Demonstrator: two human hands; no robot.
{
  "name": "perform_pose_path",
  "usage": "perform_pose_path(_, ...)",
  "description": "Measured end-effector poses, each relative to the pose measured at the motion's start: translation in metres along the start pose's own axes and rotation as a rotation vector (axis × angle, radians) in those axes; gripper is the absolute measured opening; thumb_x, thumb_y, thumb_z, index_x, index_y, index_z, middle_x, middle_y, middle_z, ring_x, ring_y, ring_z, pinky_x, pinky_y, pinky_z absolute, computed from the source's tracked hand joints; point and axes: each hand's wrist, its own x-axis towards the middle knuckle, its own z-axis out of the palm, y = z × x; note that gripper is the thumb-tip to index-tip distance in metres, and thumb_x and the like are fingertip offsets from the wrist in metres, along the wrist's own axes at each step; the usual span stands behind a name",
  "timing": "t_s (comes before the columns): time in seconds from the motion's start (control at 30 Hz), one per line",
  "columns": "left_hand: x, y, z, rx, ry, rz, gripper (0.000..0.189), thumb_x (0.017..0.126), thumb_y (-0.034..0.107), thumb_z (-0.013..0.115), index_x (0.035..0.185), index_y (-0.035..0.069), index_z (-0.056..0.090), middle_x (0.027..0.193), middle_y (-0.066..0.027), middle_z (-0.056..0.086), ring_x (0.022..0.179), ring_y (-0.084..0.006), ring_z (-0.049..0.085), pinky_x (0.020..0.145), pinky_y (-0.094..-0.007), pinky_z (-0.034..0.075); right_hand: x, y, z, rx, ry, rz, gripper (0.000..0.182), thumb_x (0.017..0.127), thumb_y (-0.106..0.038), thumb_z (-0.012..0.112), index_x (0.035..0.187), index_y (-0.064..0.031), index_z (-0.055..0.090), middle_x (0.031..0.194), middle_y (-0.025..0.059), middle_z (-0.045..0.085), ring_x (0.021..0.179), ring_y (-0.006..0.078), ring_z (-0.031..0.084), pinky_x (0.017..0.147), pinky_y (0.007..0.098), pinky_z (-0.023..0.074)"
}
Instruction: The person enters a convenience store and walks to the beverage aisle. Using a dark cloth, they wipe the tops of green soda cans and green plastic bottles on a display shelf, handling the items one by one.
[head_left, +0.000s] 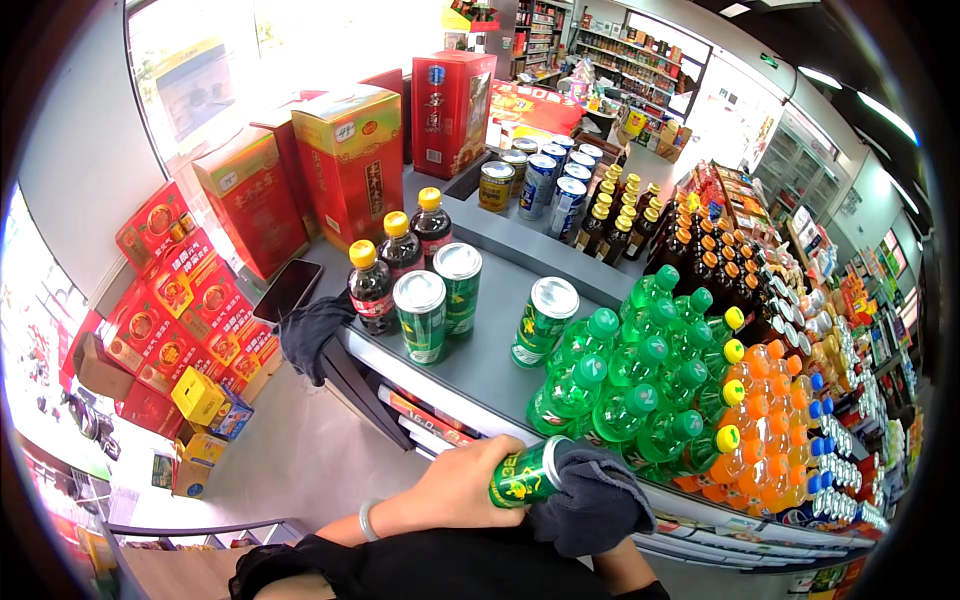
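Observation:
My left hand (450, 484) grips a green drink can (517, 476) on its side, its silver end towards the right. A dark grey cloth (596, 491) covers most of my right hand (619, 561) and touches the can's end; the fingers beneath are hidden. On the grey shelf top (480, 375) just beyond, three similar green cans stand upright: a front left can (420, 319), one behind it (459, 289) and one apart at the right (545, 322). Green 7UP bottles (630, 382) are grouped close to my right hand.
Cola bottles with yellow caps (375, 289), a phone (289, 291) and another dark cloth (319, 337) lie or stand left. Tall red gift boxes (352, 165) rise behind. A raised ledge (540, 240) borders blue cans (568, 206) and brown bottles (615, 236). Orange bottles (757, 420) stand right.

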Motion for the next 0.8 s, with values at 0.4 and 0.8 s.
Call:
perform_pose_path(0.4, 0.003, -0.004, -0.002, 0.346, 0.146, 0.263, 0.063, 0.06, 0.03, 0.083, 0.112, 0.009, 0.055, 0.088, -0.0064, 0.057, 0.079, -0.0257, 0.061, 0.064, -0.0375, 0.051, -0.02, -0.001, 0.014, -0.019, 0.099, 0.238, 0.044, 0.061, -0.022, 0.084, 0.092, 0.0024, 0.065, 0.094, 0.0186, 0.064, 0.091, 0.035, 0.061, 0.081, 0.0418, 0.0467)
perform_pose_path(0.8, 0.008, -0.003, -0.02, 0.979, 0.296, 0.626, 0.041, 0.071, 0.017, 0.069, 0.11, 0.016, 0.055, 0.09, -0.003, 0.061, 0.077, -0.0173, 0.06, 0.065, -0.0278, 0.048, -0.003, -0.002, 0.022, -0.043, 0.03, 0.102, 0.066, 0.054, -0.029, 0.088, 0.109, -0.0042, 0.062, 0.108, 0.0125, 0.064, 0.097, 0.0302, 0.062, 0.088, 0.041, 0.048)
